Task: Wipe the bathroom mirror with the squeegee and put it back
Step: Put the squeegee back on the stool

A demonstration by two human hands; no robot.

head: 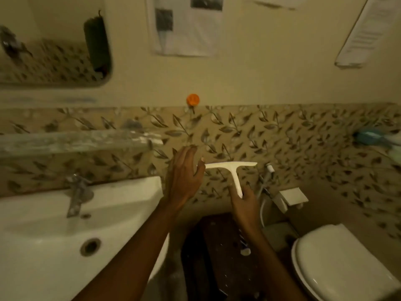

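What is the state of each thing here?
Squeegee: held off the mirror, blade up.
Right hand: shut on the handle.
Left hand: open, touching the blade end.
Toilet lid: closed.
Tap: no water seen.
Sink: drain open.
Mirror: untouched.

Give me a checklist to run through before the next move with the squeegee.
1. Squeegee held by its handle in right hand: ok.
2. Left hand at the blade's left end, thumb touching it: ok.
3. Blade edge clean: cannot tell, blurred.
4. Mirror within view, upper left: ok.
5. Orange hook on the wall bare: ok.
6. Whether mirror is already wiped: cannot tell.
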